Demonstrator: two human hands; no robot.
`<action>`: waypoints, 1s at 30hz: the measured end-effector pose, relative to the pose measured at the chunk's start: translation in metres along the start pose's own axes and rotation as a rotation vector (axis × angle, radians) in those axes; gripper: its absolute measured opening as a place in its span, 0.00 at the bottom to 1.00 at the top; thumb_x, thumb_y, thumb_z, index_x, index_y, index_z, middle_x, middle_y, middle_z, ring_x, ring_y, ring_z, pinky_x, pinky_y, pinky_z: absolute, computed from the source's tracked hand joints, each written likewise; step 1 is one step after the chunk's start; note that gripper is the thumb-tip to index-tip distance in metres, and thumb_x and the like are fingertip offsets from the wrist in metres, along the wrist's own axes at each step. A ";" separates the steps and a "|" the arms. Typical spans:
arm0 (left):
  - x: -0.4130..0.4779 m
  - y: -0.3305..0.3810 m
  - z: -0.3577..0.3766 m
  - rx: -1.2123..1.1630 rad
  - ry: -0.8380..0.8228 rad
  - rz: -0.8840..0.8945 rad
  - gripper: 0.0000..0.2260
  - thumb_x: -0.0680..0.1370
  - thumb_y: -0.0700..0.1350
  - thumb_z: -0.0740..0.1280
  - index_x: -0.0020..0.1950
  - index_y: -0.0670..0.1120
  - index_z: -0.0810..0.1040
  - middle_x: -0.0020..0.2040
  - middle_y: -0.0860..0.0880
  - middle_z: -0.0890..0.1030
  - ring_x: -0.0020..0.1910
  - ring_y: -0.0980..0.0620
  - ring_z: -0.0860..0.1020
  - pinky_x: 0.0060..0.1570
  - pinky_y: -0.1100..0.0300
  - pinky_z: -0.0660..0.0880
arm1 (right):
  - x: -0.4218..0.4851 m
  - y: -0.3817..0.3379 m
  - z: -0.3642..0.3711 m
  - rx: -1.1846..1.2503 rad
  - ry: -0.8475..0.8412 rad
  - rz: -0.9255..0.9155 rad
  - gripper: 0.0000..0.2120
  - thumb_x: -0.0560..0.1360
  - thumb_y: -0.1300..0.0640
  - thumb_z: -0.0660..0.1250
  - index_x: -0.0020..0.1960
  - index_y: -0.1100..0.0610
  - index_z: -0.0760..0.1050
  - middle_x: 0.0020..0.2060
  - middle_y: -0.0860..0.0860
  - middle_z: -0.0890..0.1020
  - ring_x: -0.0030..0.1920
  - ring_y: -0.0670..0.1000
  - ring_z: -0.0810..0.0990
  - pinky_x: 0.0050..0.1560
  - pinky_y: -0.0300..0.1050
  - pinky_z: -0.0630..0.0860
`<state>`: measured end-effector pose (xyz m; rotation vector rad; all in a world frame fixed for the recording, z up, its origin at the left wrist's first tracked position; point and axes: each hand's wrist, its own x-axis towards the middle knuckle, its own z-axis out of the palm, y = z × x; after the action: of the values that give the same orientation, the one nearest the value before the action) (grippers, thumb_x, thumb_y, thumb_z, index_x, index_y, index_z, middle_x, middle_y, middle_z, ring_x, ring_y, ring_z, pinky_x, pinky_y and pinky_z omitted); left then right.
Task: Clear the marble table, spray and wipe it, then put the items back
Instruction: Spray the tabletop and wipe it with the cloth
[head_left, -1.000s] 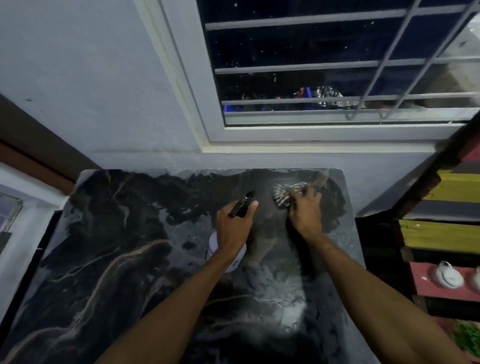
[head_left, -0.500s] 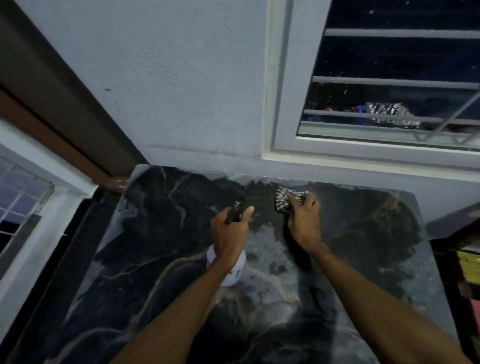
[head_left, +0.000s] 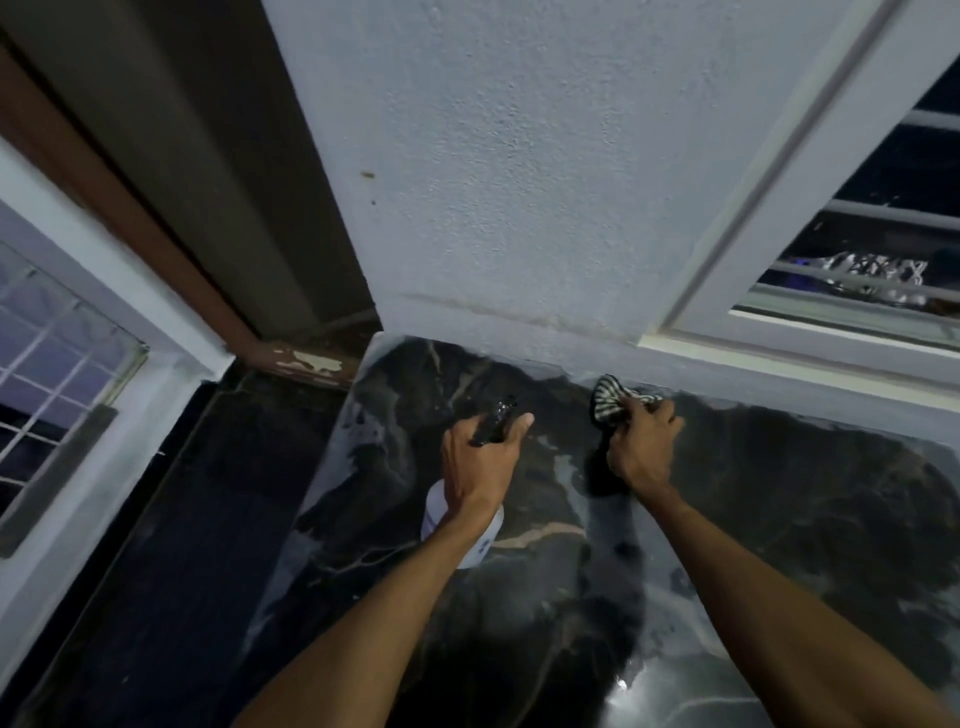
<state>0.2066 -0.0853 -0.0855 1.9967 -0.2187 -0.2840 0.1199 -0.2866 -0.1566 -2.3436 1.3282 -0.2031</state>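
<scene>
Our left hand (head_left: 480, 460) grips spray bottle (head_left: 464, 525); right hand (head_left: 641, 441) clutches cloth (head_left: 610, 402), shifted leftward along counter (head_left: 779, 493) back edge. Wiping continues.

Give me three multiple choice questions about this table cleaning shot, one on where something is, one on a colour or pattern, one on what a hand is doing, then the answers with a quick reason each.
1. Where is the cloth?
A. At the marble table's far edge by the wall
B. On the window sill
C. On the floor

2. What does the cloth look like?
A. Plain red
B. Dark and light stripes
C. Solid yellow

3. What is the left hand doing?
A. Resting flat and empty
B. Pointing at the window
C. Gripping a spray bottle

Answers:
1 A, the right hand presses it on the marble near the wall.
2 B, stripes show above the fingers.
3 C, fingers wrap its dark trigger head, white body below.
</scene>
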 end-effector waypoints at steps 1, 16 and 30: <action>0.002 -0.001 -0.006 -0.001 0.023 0.004 0.20 0.73 0.53 0.78 0.31 0.40 0.80 0.30 0.47 0.81 0.32 0.47 0.80 0.42 0.48 0.80 | -0.002 -0.008 0.004 -0.002 0.002 -0.003 0.21 0.75 0.65 0.61 0.67 0.57 0.76 0.62 0.64 0.67 0.61 0.67 0.66 0.64 0.63 0.72; 0.053 -0.032 -0.099 -0.010 0.177 -0.026 0.14 0.72 0.54 0.79 0.33 0.50 0.79 0.33 0.53 0.83 0.36 0.56 0.81 0.42 0.59 0.76 | -0.008 -0.167 0.088 -0.010 -0.175 -0.582 0.23 0.77 0.63 0.62 0.70 0.52 0.74 0.66 0.60 0.68 0.61 0.63 0.68 0.63 0.57 0.72; 0.082 -0.059 -0.143 -0.082 0.318 -0.036 0.09 0.72 0.52 0.79 0.36 0.51 0.83 0.33 0.59 0.82 0.37 0.63 0.81 0.43 0.61 0.78 | -0.014 -0.280 0.145 -0.158 -0.316 -0.962 0.21 0.79 0.51 0.61 0.72 0.51 0.71 0.70 0.60 0.67 0.64 0.63 0.66 0.67 0.57 0.68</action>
<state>0.3287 0.0402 -0.0878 1.9345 0.0309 0.0045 0.3796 -0.1072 -0.1620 -2.8102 0.0028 0.0002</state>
